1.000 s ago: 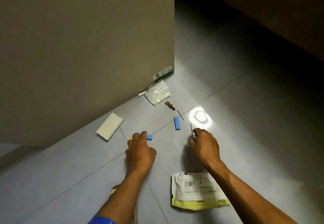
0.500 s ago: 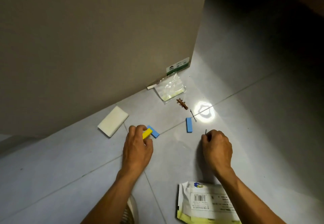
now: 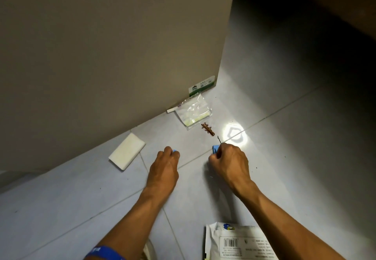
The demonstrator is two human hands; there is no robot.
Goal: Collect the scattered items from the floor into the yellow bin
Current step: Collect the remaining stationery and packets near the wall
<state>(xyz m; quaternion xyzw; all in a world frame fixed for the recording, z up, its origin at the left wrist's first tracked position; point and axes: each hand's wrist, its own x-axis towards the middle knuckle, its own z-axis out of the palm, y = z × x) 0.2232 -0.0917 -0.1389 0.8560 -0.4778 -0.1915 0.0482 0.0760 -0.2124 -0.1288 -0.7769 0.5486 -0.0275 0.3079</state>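
Grey tiled floor (image 3: 61, 209) by a beige wall, both hands down on it.
L hand (image 3: 164, 168): fingers curled over a blue block (image 3: 174, 150), only its corner showing. R hand (image 3: 230, 162): fingers clenched at a second blue block (image 3: 214, 149) w/ a thin dark pin (image 3: 219, 139) sticking out just past them; can't tell which it grips. Beyond: brown spiky clip (image 3: 207, 129), clear plastic bag (image 3: 193, 112) at wall base, white sponge (image 3: 127, 151) to the left. White printed pouch (image 3: 234, 241) near bottom edge. Yellow bin not in view.
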